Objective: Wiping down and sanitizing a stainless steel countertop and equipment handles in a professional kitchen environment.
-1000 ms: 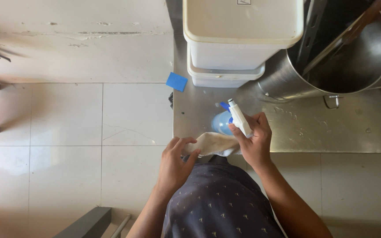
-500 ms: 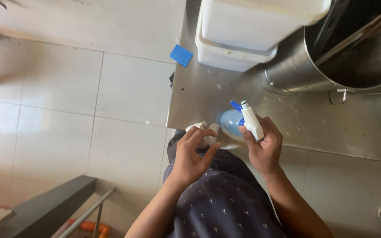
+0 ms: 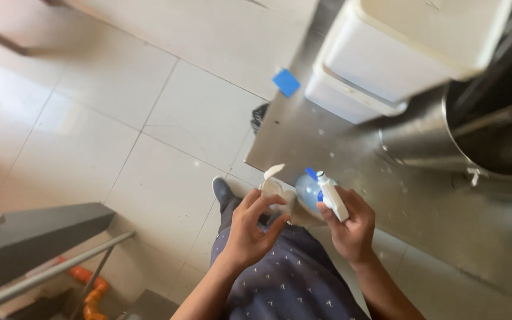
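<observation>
My right hand (image 3: pixel 354 228) grips a spray bottle (image 3: pixel 318 192) with a clear bluish body, white trigger head and blue nozzle, held at the near edge of a steel table (image 3: pixel 351 154). My left hand (image 3: pixel 253 228) holds a bunched beige cloth (image 3: pixel 274 185) right beside the bottle, with one corner of the cloth sticking up. Both hands are close together in front of my dark patterned shirt.
Stacked white plastic tubs (image 3: pixel 398 53) and a large steel pot (image 3: pixel 481 130) stand on the table. A small blue square (image 3: pixel 285 82) lies on the tiled floor (image 3: pixel 120 118). A dark box (image 3: pixel 31 237), a metal rail and orange pipe (image 3: pixel 84 284) are at lower left.
The view has swung left and tilted. My left hand gathered the cloth tighter and brought it against the bottle; my right hand keeps the bottle in about the same place.
</observation>
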